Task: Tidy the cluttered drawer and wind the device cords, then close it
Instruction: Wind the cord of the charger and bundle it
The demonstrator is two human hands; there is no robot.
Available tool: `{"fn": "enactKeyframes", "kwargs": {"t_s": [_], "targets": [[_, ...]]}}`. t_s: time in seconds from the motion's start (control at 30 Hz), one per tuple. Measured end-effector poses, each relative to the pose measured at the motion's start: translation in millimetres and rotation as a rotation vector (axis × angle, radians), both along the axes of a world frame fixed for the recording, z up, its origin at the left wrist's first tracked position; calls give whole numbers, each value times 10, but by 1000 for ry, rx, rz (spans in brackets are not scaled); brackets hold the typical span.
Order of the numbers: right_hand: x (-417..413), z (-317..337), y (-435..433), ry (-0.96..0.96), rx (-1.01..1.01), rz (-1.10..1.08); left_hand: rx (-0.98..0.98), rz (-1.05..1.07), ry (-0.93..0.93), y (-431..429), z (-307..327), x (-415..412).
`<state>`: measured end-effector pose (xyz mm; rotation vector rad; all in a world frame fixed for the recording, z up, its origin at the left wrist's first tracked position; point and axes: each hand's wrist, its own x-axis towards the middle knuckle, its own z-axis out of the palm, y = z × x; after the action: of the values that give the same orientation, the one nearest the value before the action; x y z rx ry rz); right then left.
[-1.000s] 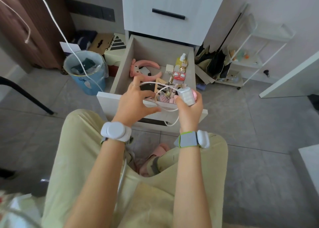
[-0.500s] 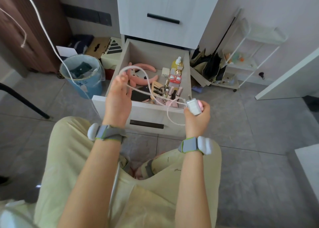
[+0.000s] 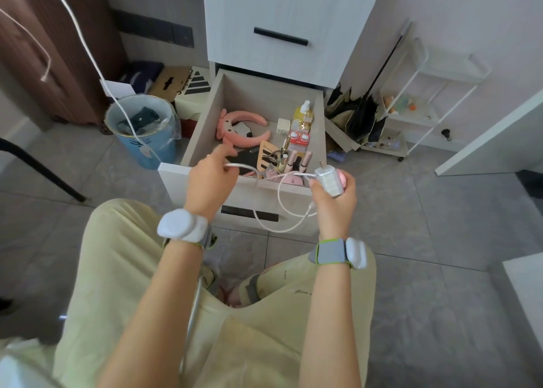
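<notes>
While the left hand [image 3: 210, 182] pinches the cord [image 3: 279, 195] and the right hand [image 3: 335, 199] grips its charger [image 3: 329, 179], the drawer [image 3: 205, 117] holds a headband [image 3: 244, 115] at ten o'clock.

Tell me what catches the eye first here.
Mid-frame, a left hand pinches a white cord that loops across to a plug gripped in the right hand, with a pink object behind it. Behind the hands, an open drawer holds a pink headband at its left and cosmetics at its right.
</notes>
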<state>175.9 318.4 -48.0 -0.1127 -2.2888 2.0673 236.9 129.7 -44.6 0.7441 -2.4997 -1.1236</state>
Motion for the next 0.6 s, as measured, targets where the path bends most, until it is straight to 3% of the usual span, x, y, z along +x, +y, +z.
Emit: {"fn": "enactKeyframes", "kwargs": {"t_s": [0.17, 0.27, 0.33, 0.47, 0.6], "targets": [[-10, 67, -23, -43, -101, 22, -423, -51, -116, 156, 157, -49], [21, 131, -40, -93, -242, 25, -478, -385, -292, 201, 321, -55], [43, 179, -55, -117, -340, 48, -349, -551, -324, 255, 339, -71], [59, 238, -60, -123, -492, 76, 34, -551, -133, 403, 228, -112], [90, 248, -65, -147, -619, 153, 379, -568, -56, 544, 104, -148]]}}
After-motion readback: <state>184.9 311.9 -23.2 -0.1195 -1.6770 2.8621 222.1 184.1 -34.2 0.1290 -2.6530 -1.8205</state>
